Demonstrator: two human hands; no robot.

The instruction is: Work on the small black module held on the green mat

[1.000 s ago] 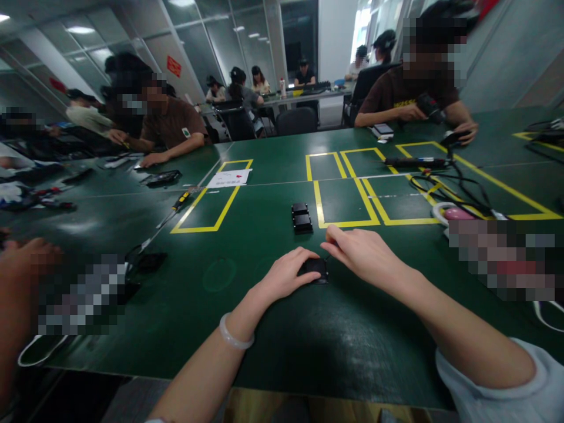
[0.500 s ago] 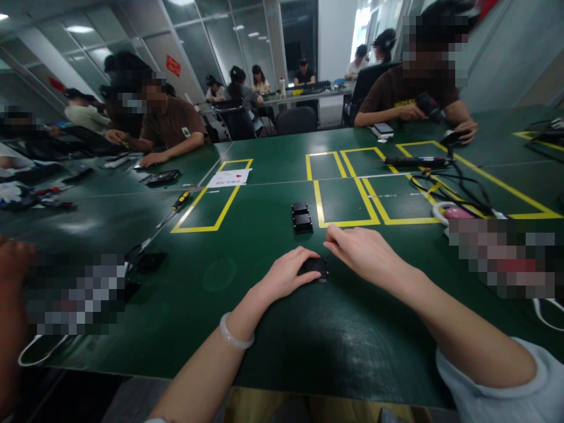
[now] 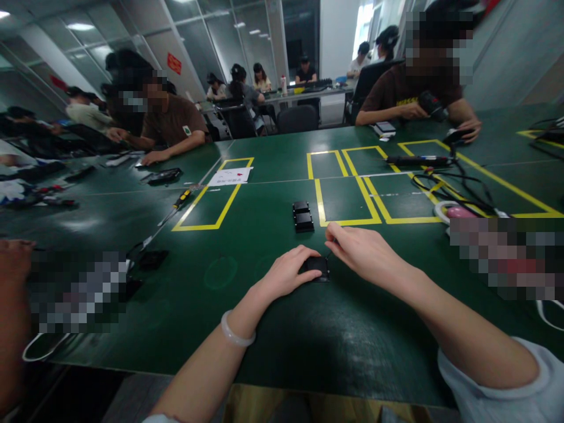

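Observation:
My left hand [image 3: 288, 271] holds a small flat black square piece [image 3: 321, 269] down on the green table, thumb on the near side and fingers over the far side. Small bright spots show along the piece's right edge. Pinched closed, my right hand [image 3: 363, 245] is just right of it and a little higher. A thin dark rod [image 3: 328, 255] runs from its fingertips down to the piece's far right corner; what kind of tool it is I cannot make out. Just beyond sit two similar black square pieces [image 3: 303, 217], one behind the other.
Yellow tape rectangles [image 3: 348, 222] mark the green table [image 3: 273, 352]. A yellow-and-black screwdriver [image 3: 181, 200] and a white paper [image 3: 230, 177] lie to the left. Black cables [image 3: 473, 188] and a pink round thing [image 3: 460, 211] are at right. Several people sit around; one across holds a power tool [image 3: 430, 107].
Both hands keep their place at the black piece, with hardly any visible motion. The whole view has shifted very slightly.

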